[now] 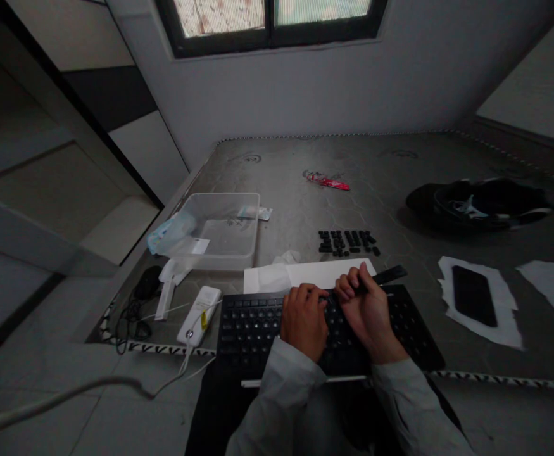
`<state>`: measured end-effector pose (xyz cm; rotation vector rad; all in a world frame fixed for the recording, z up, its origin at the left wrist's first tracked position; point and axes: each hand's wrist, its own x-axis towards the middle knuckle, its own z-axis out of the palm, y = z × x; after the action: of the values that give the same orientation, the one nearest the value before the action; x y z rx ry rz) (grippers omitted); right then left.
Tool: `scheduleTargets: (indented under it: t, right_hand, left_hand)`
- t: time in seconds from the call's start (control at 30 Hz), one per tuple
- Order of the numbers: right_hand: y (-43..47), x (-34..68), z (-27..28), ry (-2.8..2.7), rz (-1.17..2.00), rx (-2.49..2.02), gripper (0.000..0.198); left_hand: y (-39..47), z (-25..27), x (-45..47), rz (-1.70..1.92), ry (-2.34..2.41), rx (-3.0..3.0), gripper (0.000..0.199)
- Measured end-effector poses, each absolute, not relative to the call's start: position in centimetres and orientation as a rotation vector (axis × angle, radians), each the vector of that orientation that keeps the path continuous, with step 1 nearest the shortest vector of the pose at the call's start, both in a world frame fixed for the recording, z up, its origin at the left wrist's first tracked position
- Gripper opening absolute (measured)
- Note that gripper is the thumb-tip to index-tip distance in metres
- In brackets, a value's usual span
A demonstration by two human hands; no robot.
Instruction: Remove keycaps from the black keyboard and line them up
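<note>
A black keyboard (251, 329) lies across the near edge, partly over my lap, and its right-hand section shows bare spots without keycaps. My left hand (305, 323) rests on the middle of it with bent fingers pressed together; the fingertips point to the right, and what they hold, if anything, is hidden. Just beside it, my right hand (366, 310) is turned palm inward over the keys, its fingers curled. From this hand a flat dark strip-like tool (391, 274) sticks out to the right. Several loose black keycaps (338, 242) sit in rows beyond the keyboard.
Behind the keyboard lies a white sheet (328, 272). Left are a clear plastic bin (255, 234), a white power strip (199, 315) and a black cable (132, 316). Right are a phone (473, 294) on paper and a black bag (476, 206). A red packet (333, 183) lies farther back.
</note>
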<state>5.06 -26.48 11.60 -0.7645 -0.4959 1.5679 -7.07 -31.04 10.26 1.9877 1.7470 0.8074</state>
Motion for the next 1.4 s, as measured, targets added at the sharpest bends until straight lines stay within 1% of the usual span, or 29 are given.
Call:
scheduleTargets:
  t: [0.33, 0.57, 0.8, 0.9, 1.03, 1.17, 1.4]
  right_hand:
    - [-26.3, 4.5, 11.1, -0.622, 1.528, -0.83, 0.044]
    - [-25.6, 3.7, 10.9, -0.668, 1.5, -0.9, 0.048]
    - [-24.9, 3.4, 10.5, -0.969, 1.515, -1.013, 0.049]
    - [-24.9, 3.3, 10.1, -1.017, 1.498, -1.014, 0.049]
    - [-25.4, 3.2, 9.4, -0.924, 1.431, -0.919, 0.047]
    - [-25.6, 3.3, 9.1, -0.751, 1.452, -0.79, 0.048]
    - [-25.7, 3.4, 8.9, -0.689, 1.421, -0.779, 0.05]
  left_hand:
    - [-31.0, 10.3, -7.1, 0.803, 1.752, 1.997, 0.017]
    - [-30.9, 10.2, -7.1, 0.788, 1.745, 2.006, 0.017]
    - [-31.0, 10.2, -7.2, 0.736, 1.763, 2.039, 0.019]
    - [-31.0, 10.1, -7.2, 0.738, 1.771, 2.034, 0.019]
    - [-31.0, 10.1, -7.2, 0.793, 1.753, 2.003, 0.019]
    - [-31.1, 10.3, -7.2, 0.833, 1.74, 1.977, 0.019]
    - [-30.9, 10.4, -7.1, 0.833, 1.747, 1.964, 0.018]
